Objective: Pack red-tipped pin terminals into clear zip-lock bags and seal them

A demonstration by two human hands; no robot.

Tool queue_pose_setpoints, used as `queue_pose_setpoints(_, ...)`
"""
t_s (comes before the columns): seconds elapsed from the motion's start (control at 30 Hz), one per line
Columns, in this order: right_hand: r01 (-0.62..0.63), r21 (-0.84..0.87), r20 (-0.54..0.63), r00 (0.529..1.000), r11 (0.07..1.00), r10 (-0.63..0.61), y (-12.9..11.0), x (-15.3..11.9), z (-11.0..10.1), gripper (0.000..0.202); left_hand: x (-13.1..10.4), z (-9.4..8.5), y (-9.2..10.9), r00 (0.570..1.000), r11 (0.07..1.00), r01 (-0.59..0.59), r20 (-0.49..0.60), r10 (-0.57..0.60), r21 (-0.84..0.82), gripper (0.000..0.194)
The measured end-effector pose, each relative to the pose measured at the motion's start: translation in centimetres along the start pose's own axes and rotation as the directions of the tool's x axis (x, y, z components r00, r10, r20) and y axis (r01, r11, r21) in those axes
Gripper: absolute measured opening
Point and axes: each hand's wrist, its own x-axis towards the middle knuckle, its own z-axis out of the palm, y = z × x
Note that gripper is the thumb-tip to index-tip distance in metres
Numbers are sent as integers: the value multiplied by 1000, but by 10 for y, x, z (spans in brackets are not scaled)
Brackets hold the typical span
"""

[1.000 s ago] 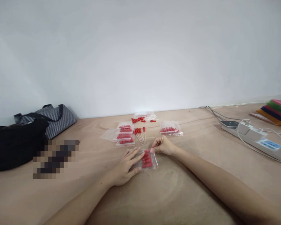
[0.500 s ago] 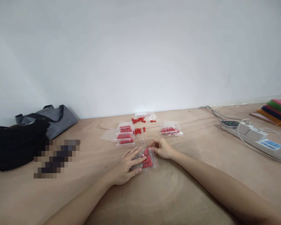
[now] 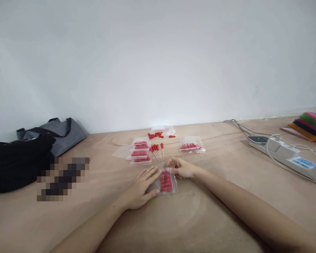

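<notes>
A clear zip bag (image 3: 166, 182) with several red-capped pieces in it lies flat on the wooden table. My left hand (image 3: 143, 188) rests on its left part, fingers spread. At the bag's upper right corner, my right hand (image 3: 181, 168) has its thumb and fingers closed on the edge near the red seal strip. Several loose droppers with red caps (image 3: 158, 151) lie just beyond. Filled bags (image 3: 140, 151) overlap one another at the left, and more filled bags (image 3: 191, 144) lie at the right.
Loose red caps (image 3: 155, 135) lie by clear bags near the wall. A striped bag (image 3: 68, 137) and a black bag (image 3: 18, 163) stand left. On the right are a power strip (image 3: 295, 158) with cables and a stack of coloured sheets (image 3: 309, 127).
My left index finger has drawn back off the red pieces, so more of them show. The bag lies flatter, and my right hand has shifted slightly.
</notes>
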Motion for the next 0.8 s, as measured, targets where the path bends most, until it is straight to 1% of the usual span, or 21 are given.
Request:
queue_pose_setpoints(0.13,-32,-77,-92,995,997,25,0,2,0,30,0,0,0,1000,1000,1,8,-1,24,53)
queue_pose_setpoints(0.23,-22,-122,-60,998,992,15,-1,0,-5,25,1,0,0,1000,999,-2,12,2,35,52)
queue_pose_setpoints(0.33,21,-163,-29,999,986,-26,0,-2,-13,25,1,0,-1,1000,1000,-2,3,2,31,51)
queue_pose_setpoints(0.47,60,-174,-27,997,983,-66,6,-2,-19,24,1,0,-2,1000,1000,-14,2,14,20,51)
queue_pose_setpoints(0.6,157,-156,-70,983,975,-170,14,3,-18,23,2,1,-2,999,999,-32,17,31,27,48)
queue_pose_setpoints(0.67,184,-171,-97,974,968,-203,17,6,-17,23,2,1,-2,999,999,-36,23,35,35,46)
queue_pose_setpoints(0.73,195,-203,-121,967,959,-223,18,6,-16,20,2,1,-3,999,999,-38,21,38,35,45)
queue_pose_setpoints(0.8,219,-272,-155,951,937,-267,17,5,-15,13,2,0,-3,999,998,-49,13,49,28,43)
